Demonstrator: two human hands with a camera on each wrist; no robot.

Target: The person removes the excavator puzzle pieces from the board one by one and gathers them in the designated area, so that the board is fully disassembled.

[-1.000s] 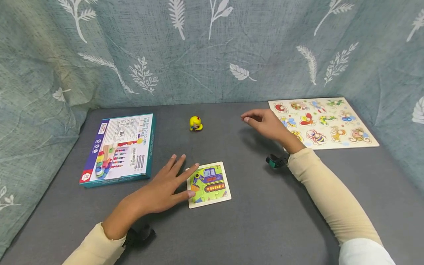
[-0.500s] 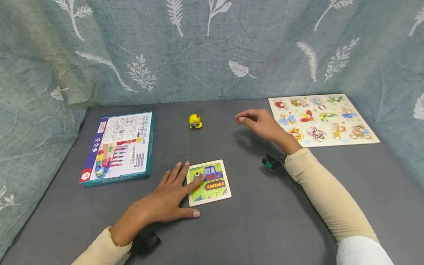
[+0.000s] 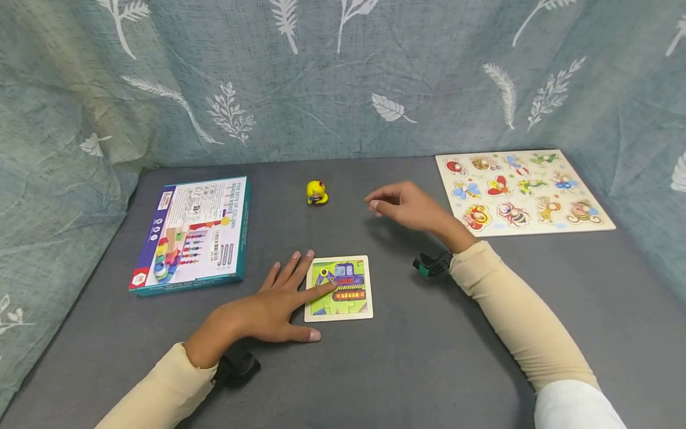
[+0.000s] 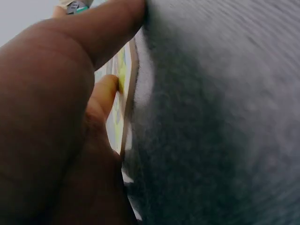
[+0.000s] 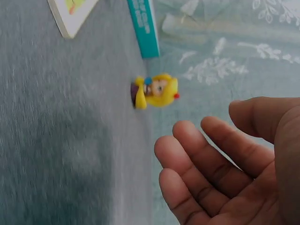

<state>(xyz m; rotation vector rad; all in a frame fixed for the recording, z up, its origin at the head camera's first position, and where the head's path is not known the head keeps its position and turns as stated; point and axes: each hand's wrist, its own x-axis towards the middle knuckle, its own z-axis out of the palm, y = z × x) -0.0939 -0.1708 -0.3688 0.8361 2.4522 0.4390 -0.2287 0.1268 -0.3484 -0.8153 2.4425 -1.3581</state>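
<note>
A small square jigsaw puzzle point(image 3: 351, 304) with a purple digger on green lies in a pale frame on the table. My left hand point(image 3: 273, 310) is spread beside it, its index finger resting on the picture and its thumb on the cloth below the frame. In the left wrist view the puzzle point(image 4: 127, 93) shows edge-on behind the thumb. My right hand point(image 3: 409, 207) hovers above the table with loosely bent fingers and holds nothing. To its left stands a small yellow-haired figurine point(image 3: 317, 192); the right wrist view shows this figurine point(image 5: 157, 90) beyond the fingertips, apart from them.
A flat teal-edged toy box point(image 3: 195, 232) lies at the left of the grey table point(image 3: 407, 369). At the back right is a wooden insect puzzle board point(image 3: 527, 190). A leaf-patterned curtain point(image 3: 321, 89) closes off the back and sides.
My left hand has come down, its index finger moving onto the puzzle and its thumb off it onto the cloth. The puzzle has turned slightly straighter. My right hand has drifted left towards the figurine.
</note>
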